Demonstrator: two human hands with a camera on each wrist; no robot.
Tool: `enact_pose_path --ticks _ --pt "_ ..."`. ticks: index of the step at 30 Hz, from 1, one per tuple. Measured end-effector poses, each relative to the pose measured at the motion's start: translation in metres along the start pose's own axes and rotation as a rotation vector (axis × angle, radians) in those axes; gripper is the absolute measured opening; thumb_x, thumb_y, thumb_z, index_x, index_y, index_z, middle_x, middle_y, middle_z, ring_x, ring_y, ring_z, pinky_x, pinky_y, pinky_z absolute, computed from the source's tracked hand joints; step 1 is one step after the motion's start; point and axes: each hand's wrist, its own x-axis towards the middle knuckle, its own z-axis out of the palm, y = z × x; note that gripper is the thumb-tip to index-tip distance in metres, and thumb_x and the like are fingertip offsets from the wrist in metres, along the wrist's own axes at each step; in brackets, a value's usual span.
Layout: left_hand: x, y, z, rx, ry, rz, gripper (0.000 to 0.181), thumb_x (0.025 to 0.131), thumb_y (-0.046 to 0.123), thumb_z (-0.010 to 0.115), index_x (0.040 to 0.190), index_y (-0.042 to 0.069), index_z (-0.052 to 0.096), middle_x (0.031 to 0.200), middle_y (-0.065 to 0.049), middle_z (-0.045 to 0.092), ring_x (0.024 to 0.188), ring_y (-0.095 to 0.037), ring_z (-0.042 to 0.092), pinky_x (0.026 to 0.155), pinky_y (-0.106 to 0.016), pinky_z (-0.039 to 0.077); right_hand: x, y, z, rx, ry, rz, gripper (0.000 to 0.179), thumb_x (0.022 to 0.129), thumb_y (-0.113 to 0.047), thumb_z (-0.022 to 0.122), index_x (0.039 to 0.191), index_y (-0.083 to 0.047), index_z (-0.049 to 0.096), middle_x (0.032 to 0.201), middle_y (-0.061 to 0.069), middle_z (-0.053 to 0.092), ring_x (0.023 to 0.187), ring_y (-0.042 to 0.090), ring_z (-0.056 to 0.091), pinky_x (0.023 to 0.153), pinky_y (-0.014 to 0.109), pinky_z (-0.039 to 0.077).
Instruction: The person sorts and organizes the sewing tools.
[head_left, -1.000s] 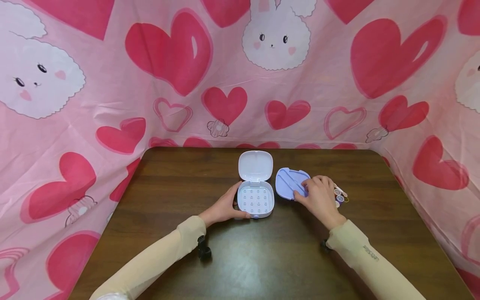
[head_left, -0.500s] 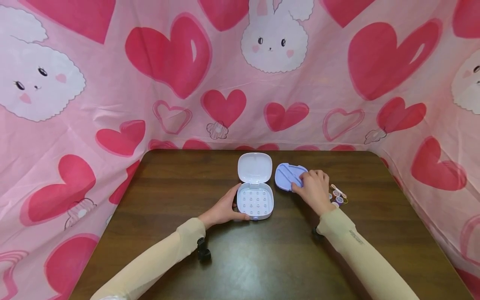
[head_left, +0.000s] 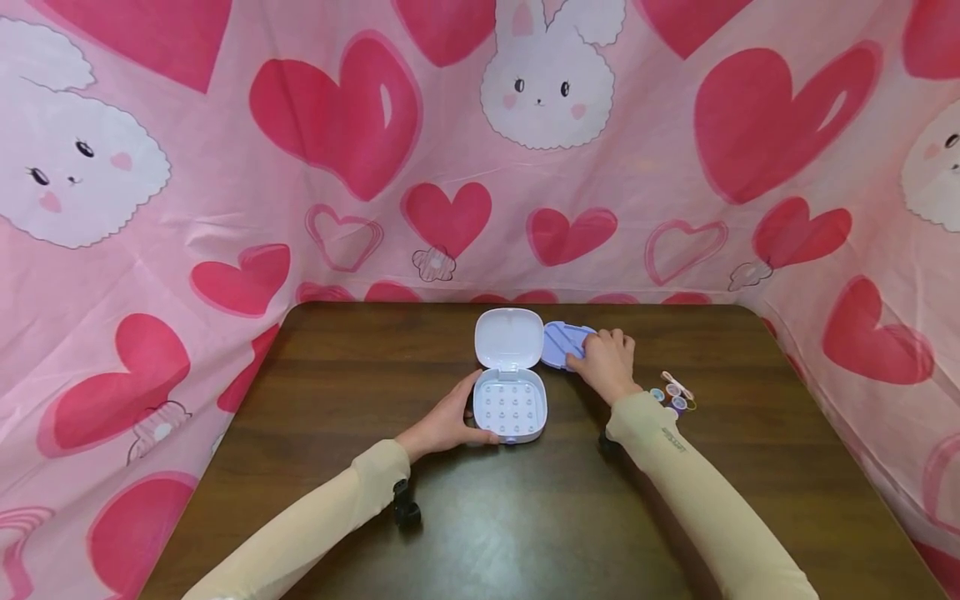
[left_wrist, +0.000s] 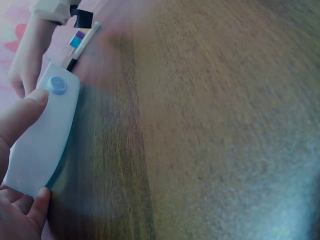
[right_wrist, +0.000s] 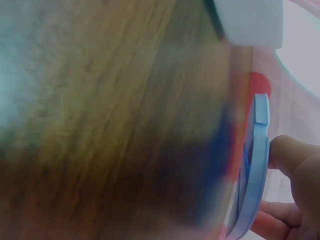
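Observation:
A small white case (head_left: 511,408) with rows of short pegs inside stands on the table, its hinged lid (head_left: 510,338) raised. My left hand (head_left: 446,421) grips its left side, the thumb along the front wall beside the round blue button (left_wrist: 57,85). In my right hand (head_left: 606,364) is a flat lavender tray (head_left: 564,344) with a slanting groove, pinched by its right edge between thumb and fingers. In the head view the tray overlaps the lid's right edge. The right wrist view shows the tray (right_wrist: 257,170) edge-on, raised over the table, near the case (right_wrist: 252,22).
Several small thread spools (head_left: 678,402) and a pale, thin bundle (head_left: 678,384) lie on the brown wooden table (head_left: 337,367) to the right of my right hand. Pink cloth (head_left: 465,125) with hearts and rabbits hangs behind the table and along its sides.
My right hand has carried the lavender tray left and away from me, up beside the lid. The spools it partly covered now show more fully. My left hand keeps its grip on the case.

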Motion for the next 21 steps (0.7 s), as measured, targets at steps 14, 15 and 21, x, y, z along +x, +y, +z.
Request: enact_pose_path --ticks 14,15,21 --pt "0.001 -0.003 -0.001 0.002 -0.007 0.009 0.115 0.081 0.03 0.092 0.166 0.01 0.017 0.164 -0.015 0.031 0.133 -0.028 0.047 0.11 -0.043 0.049 0.015 -0.002 0.003 -0.045 -0.12 0.098 0.037 0.095 -0.031 0.074 0.091 0.006 0.07 0.107 0.032 0.065 0.114 0.051 0.049 0.1 0.07 0.033" --pt "0.001 -0.003 -0.001 0.002 -0.007 0.01 0.115 0.081 0.03 0.092 0.166 0.01 0.018 0.164 -0.015 0.031 0.133 -0.028 0.047 0.11 -0.043 0.049 0.015 -0.002 0.003 -0.049 -0.12 0.099 0.036 0.095 -0.03 0.073 0.09 0.006 0.069 0.108 0.032 0.065 0.114 0.051 0.049 0.1 0.07 0.034" --pt "0.001 -0.001 -0.001 0.006 -0.01 0.005 0.115 0.081 0.031 0.092 0.166 0.01 0.017 0.165 -0.014 0.031 0.134 -0.028 0.046 0.111 -0.043 0.048 0.02 0.001 0.001 -0.062 -0.128 0.106 0.029 0.095 -0.024 0.07 0.088 0.004 0.069 0.11 0.032 0.064 0.116 0.052 0.048 0.1 0.07 0.033"
